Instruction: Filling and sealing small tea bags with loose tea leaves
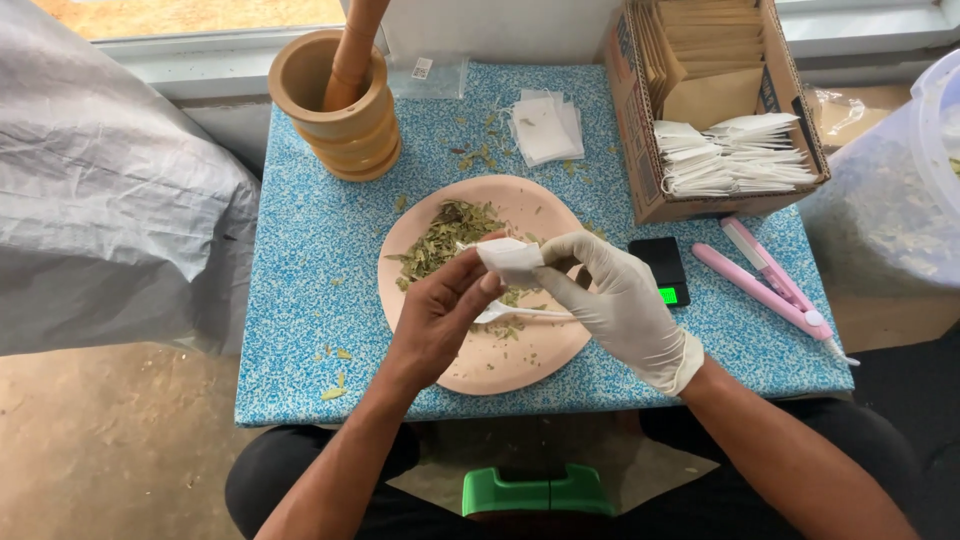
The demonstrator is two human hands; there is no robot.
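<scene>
We keep the small white bag [510, 258] pinched between our bare left hand [440, 315] and gloved right hand [615, 300], both grips clamped on it, over the pink plate [530, 365] mid-tabletop so that loose leaves [445, 235] fall back.

A small home-style herb-packing station is showing here: a low table with a blue speckled top [300, 300] is sitting under a window sill, carrying a wooden mortar with pestle [340, 100] at its far left corner, a cardboard box of paper sachets [720, 110] at its far right corner, and a small black pocket scale [665, 270] near its right edge.
</scene>
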